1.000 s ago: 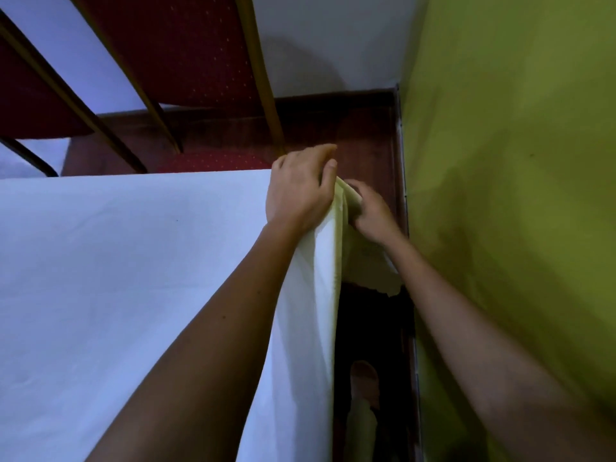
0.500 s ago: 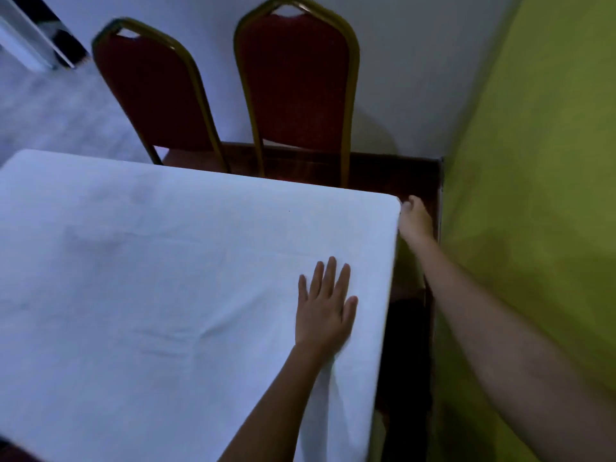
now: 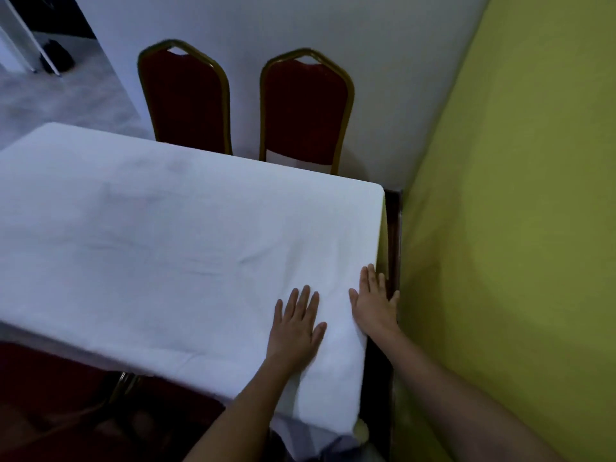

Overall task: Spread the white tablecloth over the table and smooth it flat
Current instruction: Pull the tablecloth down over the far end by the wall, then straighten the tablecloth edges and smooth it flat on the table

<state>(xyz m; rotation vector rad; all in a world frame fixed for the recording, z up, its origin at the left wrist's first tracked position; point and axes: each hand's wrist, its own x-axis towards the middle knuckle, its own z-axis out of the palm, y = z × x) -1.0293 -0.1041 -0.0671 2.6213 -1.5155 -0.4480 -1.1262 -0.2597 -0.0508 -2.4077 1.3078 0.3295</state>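
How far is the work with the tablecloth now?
Done: the white tablecloth covers the table top and hangs over the near and right edges. In hand: left hand and right hand lie flat near the right edge, smoothing. Left: shallow creases in the middle remain.

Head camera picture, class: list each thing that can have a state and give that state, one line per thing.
Tablecloth: spread over the table, a few faint creases near the middle.
Left hand: open, palm flat on the cloth.
Right hand: open, flat at the cloth's right edge.
Left chair: upright, behind the table's far side.
Right chair: upright, beside the left chair.
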